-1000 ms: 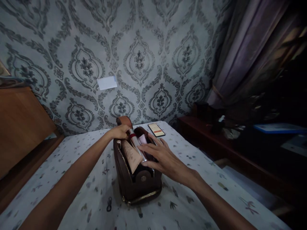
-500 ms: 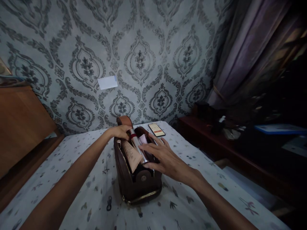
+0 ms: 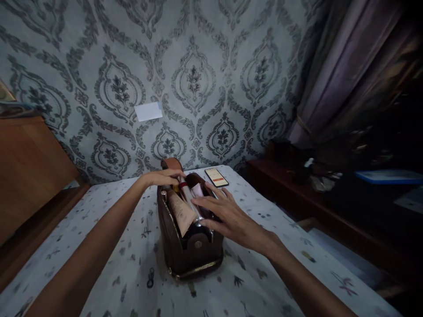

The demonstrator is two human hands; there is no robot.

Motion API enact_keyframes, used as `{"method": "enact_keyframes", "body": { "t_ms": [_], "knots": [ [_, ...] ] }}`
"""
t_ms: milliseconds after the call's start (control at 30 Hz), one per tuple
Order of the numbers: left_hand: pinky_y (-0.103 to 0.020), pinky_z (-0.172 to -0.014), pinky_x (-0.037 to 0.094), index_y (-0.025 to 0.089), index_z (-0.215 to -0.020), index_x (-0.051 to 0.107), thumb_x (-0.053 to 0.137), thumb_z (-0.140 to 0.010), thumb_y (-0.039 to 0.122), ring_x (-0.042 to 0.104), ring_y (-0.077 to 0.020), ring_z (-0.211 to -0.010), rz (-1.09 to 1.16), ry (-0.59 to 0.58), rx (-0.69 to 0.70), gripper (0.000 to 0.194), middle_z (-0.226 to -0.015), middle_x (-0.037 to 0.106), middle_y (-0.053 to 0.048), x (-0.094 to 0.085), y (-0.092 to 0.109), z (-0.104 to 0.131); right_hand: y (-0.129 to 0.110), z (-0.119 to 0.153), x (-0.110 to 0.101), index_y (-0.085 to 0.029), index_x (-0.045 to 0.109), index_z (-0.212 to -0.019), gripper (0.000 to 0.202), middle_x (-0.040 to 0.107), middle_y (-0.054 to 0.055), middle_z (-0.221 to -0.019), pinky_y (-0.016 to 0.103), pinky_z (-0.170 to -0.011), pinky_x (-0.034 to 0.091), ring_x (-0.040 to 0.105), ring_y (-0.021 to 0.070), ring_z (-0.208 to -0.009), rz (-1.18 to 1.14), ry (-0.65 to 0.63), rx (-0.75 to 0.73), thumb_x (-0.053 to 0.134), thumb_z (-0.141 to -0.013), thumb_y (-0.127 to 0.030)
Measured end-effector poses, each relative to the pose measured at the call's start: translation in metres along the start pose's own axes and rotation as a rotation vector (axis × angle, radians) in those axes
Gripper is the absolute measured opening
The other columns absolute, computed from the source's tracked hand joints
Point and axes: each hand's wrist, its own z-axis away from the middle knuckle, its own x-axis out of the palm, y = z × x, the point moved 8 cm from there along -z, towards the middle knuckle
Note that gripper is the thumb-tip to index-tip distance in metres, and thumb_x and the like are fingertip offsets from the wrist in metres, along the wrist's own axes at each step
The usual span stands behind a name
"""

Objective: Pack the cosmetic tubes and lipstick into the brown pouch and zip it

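Observation:
A dark brown toiletry bag (image 3: pixel 194 264) stands unzipped on the bed, its gold zip running round the opening. Inside, a silver tube with a red band (image 3: pixel 189 196) lies lengthwise beside a beige squeeze tube (image 3: pixel 181 211). A pale pink item (image 3: pixel 197 190) sticks up on the right. My left hand (image 3: pixel 161 177) is at the far end of the bag, thumb and fingers closed about the silver tube's top end. Over the bag's right side, my right hand (image 3: pixel 228 215) has its fingers spread, the tips at the silver tube's near part. Its palm side is hidden.
A phone with a lit screen (image 3: pixel 216 177) lies on the patterned bedsheet (image 3: pixel 125 264) behind the bag. Wooden furniture (image 3: pixel 33 167) stands at the left. At the right is a dark red ledge (image 3: pixel 277 180) with small items, and a patterned wall (image 3: pixel 194 88) rises behind.
My left hand has lifted and shifted slightly left, uncovering a bit of yellow inside the bag. My right hand stays over the bag's right side, nearly unchanged.

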Motion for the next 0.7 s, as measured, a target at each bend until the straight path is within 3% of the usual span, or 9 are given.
{"method": "enact_keyframes", "body": {
  "t_ms": [333, 533, 700],
  "knots": [
    [-0.027, -0.081, 0.047, 0.015, -0.106, 0.059, 0.050, -0.072, 0.022, 0.059, -0.0186, -0.090, -0.104, 0.120, -0.054, 0.035, -0.097, 0.064, -0.003, -0.004, -0.014, -0.004, 0.002, 0.000, -0.001, -0.034, 0.045, -0.143, 0.042, 0.050, 0.004, -0.149, 0.063, -0.116, 0.017, 0.014, 0.0297, -0.151, -0.044, 0.059, 0.007, 0.037, -0.102, -0.041],
    [-0.027, -0.084, 0.047, 0.016, -0.107, 0.060, 0.052, -0.072, 0.021, 0.059, -0.0190, -0.094, -0.187, 0.126, -0.095, 0.036, -0.101, 0.066, -0.004, -0.008, -0.013, -0.002, 0.001, -0.001, 0.000, -0.030, 0.046, -0.143, 0.042, 0.061, 0.007, -0.136, 0.065, -0.114, 0.018, 0.016, 0.0308, -0.150, 0.009, 0.060, 0.000, 0.042, -0.101, -0.032],
    [-0.023, -0.084, 0.046, 0.017, -0.106, 0.064, 0.046, -0.085, 0.038, 0.061, -0.0181, -0.098, -0.265, 0.072, -0.137, 0.035, -0.106, 0.069, -0.003, -0.012, -0.002, -0.001, -0.004, -0.002, -0.003, -0.030, 0.051, -0.139, 0.040, 0.066, 0.008, -0.126, 0.067, -0.113, 0.019, 0.021, 0.0317, -0.148, 0.022, 0.066, -0.027, 0.044, -0.100, -0.026]
  ]
}}
